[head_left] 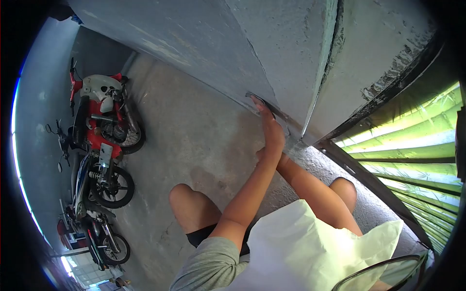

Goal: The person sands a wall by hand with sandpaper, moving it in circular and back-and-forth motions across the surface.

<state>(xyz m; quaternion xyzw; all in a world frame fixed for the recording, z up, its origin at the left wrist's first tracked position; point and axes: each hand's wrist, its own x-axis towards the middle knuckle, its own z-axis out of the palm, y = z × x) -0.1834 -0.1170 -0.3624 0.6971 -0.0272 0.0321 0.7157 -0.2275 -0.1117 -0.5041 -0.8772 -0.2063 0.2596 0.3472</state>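
- The white sheet [301, 242] lay loose across my lap. I judged it could slide off if my knees shifted.
- My left arm ran out long and nearly straight from the grey sleeve [208, 266], crossing over my right forearm.
- My right hand [266, 156] sat tucked behind the left wrist, mostly hidden, so I could not tell whether it was spread or closed.
- My left hand [272, 132] was turned edge-on, fingers stretched flat and together, closed round nothing, their tips on the dark strip [257, 99].
- That strip lay at the foot of the wall [272, 43], where it met the concrete floor [194, 131].
- With only fingertips on it, I judged they could slip and scrape on the rough concrete.
- Farther off, motorbikes [104, 140] stood parked, well apart from me.
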